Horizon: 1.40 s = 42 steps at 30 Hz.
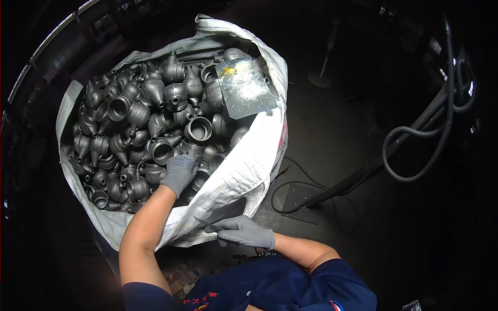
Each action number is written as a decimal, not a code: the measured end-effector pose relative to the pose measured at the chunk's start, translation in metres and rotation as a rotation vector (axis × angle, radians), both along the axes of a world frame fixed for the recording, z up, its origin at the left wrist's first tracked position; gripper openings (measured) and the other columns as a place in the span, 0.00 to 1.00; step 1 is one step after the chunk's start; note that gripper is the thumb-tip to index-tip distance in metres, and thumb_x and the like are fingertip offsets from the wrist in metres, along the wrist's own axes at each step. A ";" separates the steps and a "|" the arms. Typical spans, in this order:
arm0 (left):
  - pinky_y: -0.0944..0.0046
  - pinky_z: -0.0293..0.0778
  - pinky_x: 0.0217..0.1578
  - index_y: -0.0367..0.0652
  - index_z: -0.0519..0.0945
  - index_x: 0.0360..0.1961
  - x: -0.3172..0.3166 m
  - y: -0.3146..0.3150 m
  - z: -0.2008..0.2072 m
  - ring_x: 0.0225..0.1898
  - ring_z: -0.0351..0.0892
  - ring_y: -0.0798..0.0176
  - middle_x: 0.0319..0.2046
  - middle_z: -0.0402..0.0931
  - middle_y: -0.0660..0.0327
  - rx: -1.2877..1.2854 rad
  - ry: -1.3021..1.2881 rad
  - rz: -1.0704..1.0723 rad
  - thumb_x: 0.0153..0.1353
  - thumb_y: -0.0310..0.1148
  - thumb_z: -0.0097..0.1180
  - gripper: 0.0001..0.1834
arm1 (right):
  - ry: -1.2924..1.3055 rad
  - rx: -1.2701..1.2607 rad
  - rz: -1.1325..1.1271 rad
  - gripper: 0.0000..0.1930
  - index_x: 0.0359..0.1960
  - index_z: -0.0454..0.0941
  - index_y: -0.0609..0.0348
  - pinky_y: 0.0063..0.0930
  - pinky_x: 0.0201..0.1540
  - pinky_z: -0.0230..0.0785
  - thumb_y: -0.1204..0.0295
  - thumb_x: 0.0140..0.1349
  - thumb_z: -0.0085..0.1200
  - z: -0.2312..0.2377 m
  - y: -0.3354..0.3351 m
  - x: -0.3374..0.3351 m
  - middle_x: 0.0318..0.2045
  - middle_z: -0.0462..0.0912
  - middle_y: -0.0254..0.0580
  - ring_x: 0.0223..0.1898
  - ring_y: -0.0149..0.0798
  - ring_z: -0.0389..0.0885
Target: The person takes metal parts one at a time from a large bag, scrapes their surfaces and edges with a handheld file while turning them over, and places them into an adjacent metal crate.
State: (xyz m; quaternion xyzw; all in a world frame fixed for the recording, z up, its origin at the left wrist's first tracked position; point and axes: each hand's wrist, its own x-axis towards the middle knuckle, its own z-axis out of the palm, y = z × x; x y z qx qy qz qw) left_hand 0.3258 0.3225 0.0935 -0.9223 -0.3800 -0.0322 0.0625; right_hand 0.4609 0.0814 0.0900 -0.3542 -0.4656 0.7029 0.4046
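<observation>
dozens of dark grey metal fittings (137,114) fill a wide, open white woven bag (244,160), heaped at all angles, some with round openings facing up. small raised marks show on several castings, too fine to make out. a line or two of blue print runs across the back of the grey-gloved left hand (180,171); red lettering or stitching marks the front of the dark blue shirt (254,287), and a patch of red print shows on the bag's right side.

the left hand reaches into the near part of the heap, back upward, its fingers bent down against a fitting (192,149); the fingertips are partly hidden, so whether they grip it cannot be told. the right hand (241,231), also gloved, is outside the bag near its near edge, with thumb and fingers pinched together on a small dark object (211,228), its kind unclear.

a flat silvery sheet (249,93) with a yellow smear lies tilted over the fittings at the far right of the bag. to the right, a ribbed hose (450,88) loops above the dark floor (321,129).
</observation>
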 end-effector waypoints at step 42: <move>0.70 0.74 0.44 0.30 0.78 0.44 -0.239 -0.180 0.158 0.39 0.80 0.68 0.38 0.80 0.55 -0.399 -1.461 0.437 0.52 0.22 0.58 0.16 | 0.106 -0.023 0.230 0.24 0.61 0.65 0.67 0.14 0.24 0.58 0.75 0.63 0.52 0.060 0.028 -0.088 0.32 0.80 0.37 0.23 0.18 0.67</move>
